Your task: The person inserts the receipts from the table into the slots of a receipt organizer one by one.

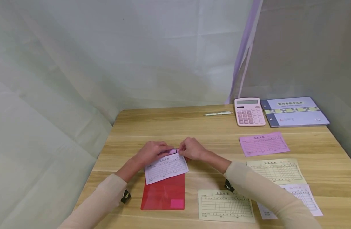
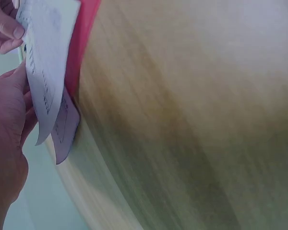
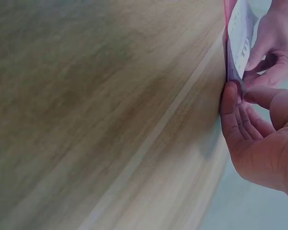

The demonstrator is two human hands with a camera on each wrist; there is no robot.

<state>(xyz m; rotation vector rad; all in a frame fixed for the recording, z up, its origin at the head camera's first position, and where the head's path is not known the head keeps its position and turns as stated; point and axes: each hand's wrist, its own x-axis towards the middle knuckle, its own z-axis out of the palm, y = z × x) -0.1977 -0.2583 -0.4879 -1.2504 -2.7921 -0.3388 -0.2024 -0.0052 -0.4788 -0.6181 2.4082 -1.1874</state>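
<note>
- Left hand (image 1: 151, 154): we see it closed lightly on the upper edge of the white slip, thumb in front and fingers partly behind; presumably this keeps the sheet from sliding.
- Red folder (image 1: 163, 190): we find it flat beneath the white slip, apparently as a backing; the pink patch (image 1: 177, 203) at its lower right bears no legible writing.
- White slip (image 1: 166, 168): we locate it between the hands, slightly tilted over the folder, with a lilac slip (image 2: 67, 129) behind it. Its printed grid and heading are too small to read.
- Right hand (image 1: 191, 149): we observe thumb and fingers pinched together at the white slip's upper right corner, probably to steady it opposite the left; we cannot tell how many layers are gripped.
- Pen (image 1: 218, 113): it lies crosswise at the back.
- Lower yellow slip (image 1: 226, 206): we note a printed form, face up.
- Calculator (image 1: 249, 112): pink, with no readable brand.
- Purple slip (image 1: 264, 144), upper yellow slip (image 1: 284, 171) and second white slip (image 1: 303, 197): we see them laid face up, perhaps for easy reading.
- Ledger (image 1: 295, 113): its title appears to read 银行存款日记账.
</note>
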